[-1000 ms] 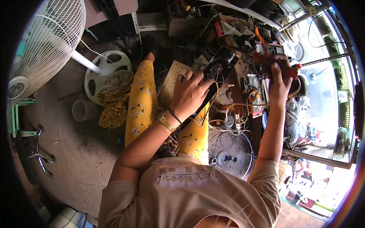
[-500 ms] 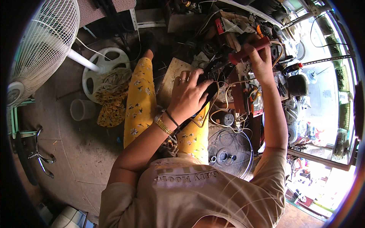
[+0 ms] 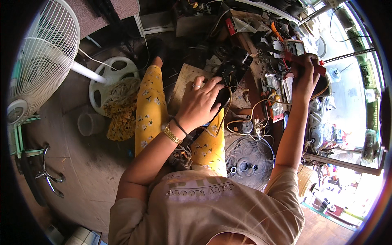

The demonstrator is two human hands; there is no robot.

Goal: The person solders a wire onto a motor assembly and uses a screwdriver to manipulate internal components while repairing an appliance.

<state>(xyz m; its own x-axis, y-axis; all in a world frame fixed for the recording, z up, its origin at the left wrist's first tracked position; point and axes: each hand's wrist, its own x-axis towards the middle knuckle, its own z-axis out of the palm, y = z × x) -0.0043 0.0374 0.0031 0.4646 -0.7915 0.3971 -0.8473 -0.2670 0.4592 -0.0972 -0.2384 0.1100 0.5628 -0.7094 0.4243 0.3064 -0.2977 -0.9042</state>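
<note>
I sit on the floor in yellow flowered trousers (image 3: 149, 106). My left hand (image 3: 200, 106) rests over my knee and grips a black boxy part (image 3: 233, 69) with loose wires trailing from it. A ring is on one finger, and a gold watch and dark bands are on the wrist. My right hand (image 3: 304, 75) is stretched out to the right above a cluttered low bench (image 3: 261, 38). It is closed around a red-handled tool (image 3: 319, 67). The tool's tip is hidden among the clutter.
A white standing fan (image 3: 45, 53) and its round base (image 3: 110, 77) are at the left, with a yellow cloth (image 3: 120, 112) and a plastic cup (image 3: 87, 124) beside them. A wooden board (image 3: 185, 79) lies by my knee. A fan grille (image 3: 249, 163) and tangled wires lie at my right side.
My right hand carried the red tool up and left over the bench, then back toward the right. My left hand has stayed on the black part.
</note>
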